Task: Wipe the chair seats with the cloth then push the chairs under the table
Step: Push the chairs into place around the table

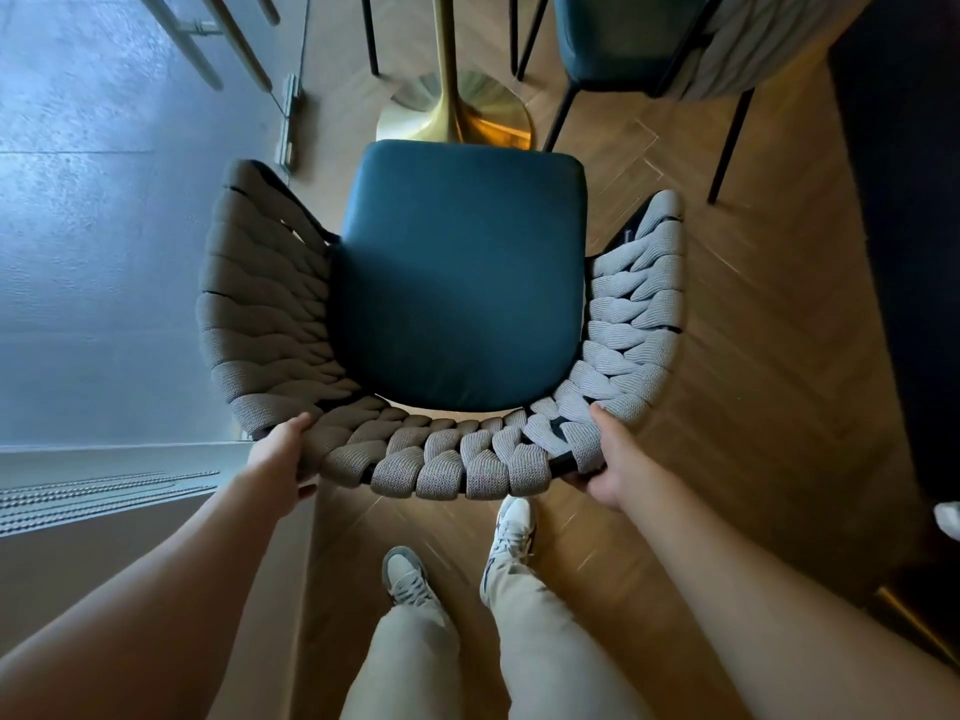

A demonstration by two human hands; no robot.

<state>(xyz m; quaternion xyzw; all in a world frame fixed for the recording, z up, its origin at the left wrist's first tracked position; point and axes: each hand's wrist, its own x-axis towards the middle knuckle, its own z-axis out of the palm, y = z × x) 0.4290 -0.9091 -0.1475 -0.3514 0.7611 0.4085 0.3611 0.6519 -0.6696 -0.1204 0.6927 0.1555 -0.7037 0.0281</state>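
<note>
Both hands clasp the chair's woven backrest: the left hand has its grip closed on the curve's left end, the right hand closed on the right end. Between and beyond the two grips lies the teal seat, its far edge near the brass pedestal base; a second chair stands beyond the right grip

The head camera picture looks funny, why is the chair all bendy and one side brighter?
In the head view, the wide-angle lens bows the curved woven grey chair back and stretches the arms near the edges; light falls on the chair's right side, leaving its left side dim; a soft shadow crosses the teal cushioned seat; the brass table base glints; left hand and right hand look sharp.
</note>
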